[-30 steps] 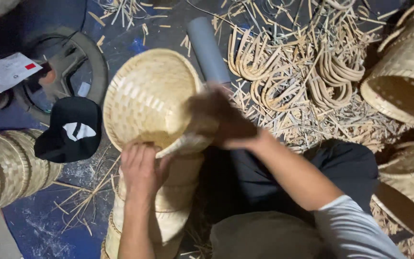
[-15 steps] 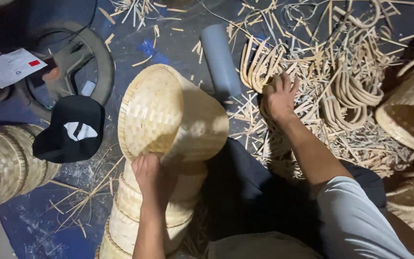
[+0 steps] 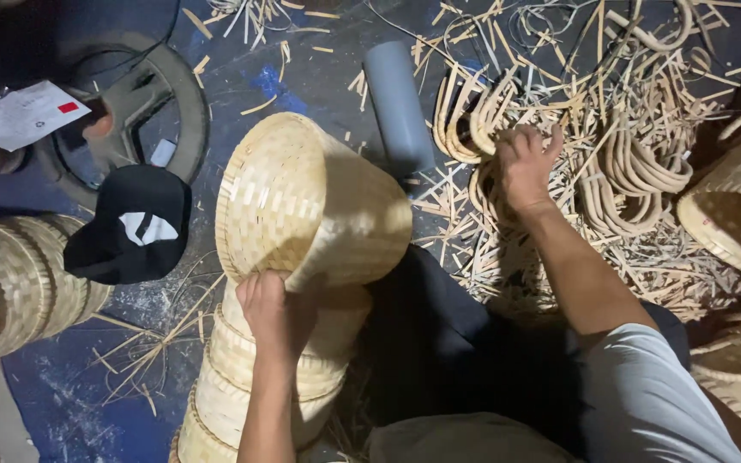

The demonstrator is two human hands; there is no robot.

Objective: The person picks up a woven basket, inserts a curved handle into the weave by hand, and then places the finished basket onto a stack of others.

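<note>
Here, left hand (image 3: 274,310) gripping tilted woven basket (image 3: 306,206); right hand (image 3: 525,163) spread on bamboo loops (image 3: 636,163).

Your left hand (image 3: 274,313) covers part of the rim of the tilted basket (image 3: 310,206), and its fingertips are tucked out of sight. The basket stack (image 3: 259,386) beneath runs off the bottom edge. Your right hand (image 3: 525,167) hides whichever bent cane loops (image 3: 628,163) it presses; whether it grips any is unclear.
</note>
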